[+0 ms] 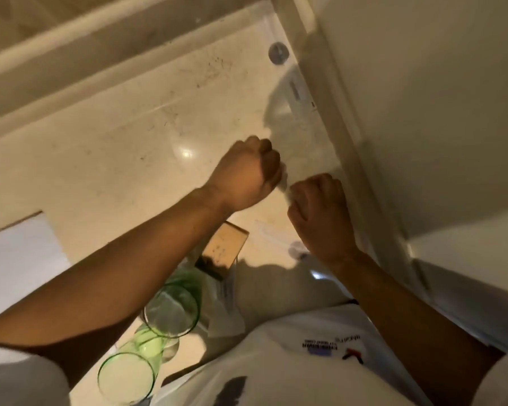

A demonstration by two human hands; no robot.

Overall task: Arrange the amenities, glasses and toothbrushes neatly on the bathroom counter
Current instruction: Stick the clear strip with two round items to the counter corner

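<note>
Both my hands are over the beige marble counter (115,159), close to the right wall. My left hand (247,171) is curled into a fist, and my right hand (320,206) is curled beside it. Between them they pinch a small clear-wrapped packet (286,192); its contents are blurred. Another clear packet (272,232) lies on the counter just under my right hand. Two green-tinted glasses (172,312) (126,379) stand near the front edge under my left forearm. A tan box (223,253) and white sachets (226,303) sit next to the glasses.
A clear packet (296,92) and a grey round disc (278,53) lie at the back right along the wall ledge (343,136). A white sink rim (18,259) shows at the left. My white shirt (291,361) fills the bottom of the view.
</note>
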